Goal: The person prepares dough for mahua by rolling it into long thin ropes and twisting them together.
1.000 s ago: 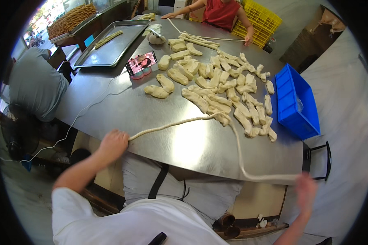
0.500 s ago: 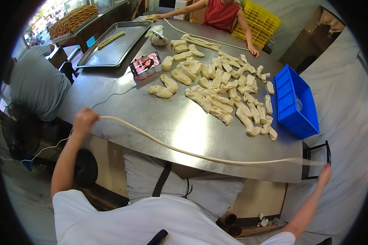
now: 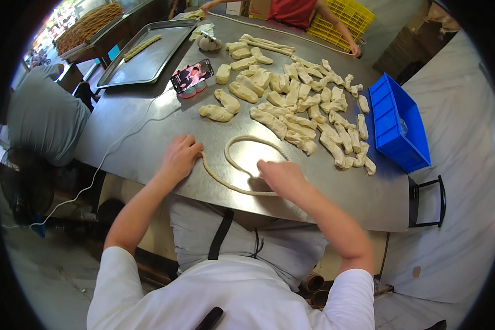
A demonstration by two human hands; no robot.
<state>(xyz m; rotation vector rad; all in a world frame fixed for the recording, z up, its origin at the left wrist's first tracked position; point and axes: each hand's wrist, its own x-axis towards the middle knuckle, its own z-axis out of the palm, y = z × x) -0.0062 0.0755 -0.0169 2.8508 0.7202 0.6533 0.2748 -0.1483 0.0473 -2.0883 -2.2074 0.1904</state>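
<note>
"Two hands drawn close together — is that the main change from the head view?"

"Yes. Half a second ago you had them spread wide, the right one out past the table's right edge, with the dough rope (image 3: 236, 191) stretched between them. Now both of yours are over the table (image 3: 132, 157), near its front edge, and the rope has gone slack."

"How does my left hand (image 3: 182, 159) stand?"

"Palm down, fingers bent and nearly closed on one end of the rope. Your thumb's hold is hidden."

"And my right hand (image 3: 283, 177)?"

"Curled closed over the rope, a little nearer the front edge than your left. Your fingertips seem to have the other end, but I cannot tell the exact pinch."

"Where does the rope lie, then?"

"Along the front edge from your left hand, out of sight beneath your right, then round in an open loop and back to your fingers. I'd judge the stretching has given way to bending it round."

"Anything near the loop?"

"The dough pieces (image 3: 293, 92) lie beyond it, spreading toward the table's right edge and the blue crate (image 3: 388, 124) — apart from your loop. Your phone (image 3: 192, 76) stands farther back, toward the left edge. None of those looks disturbed since you swung the rope."
</note>
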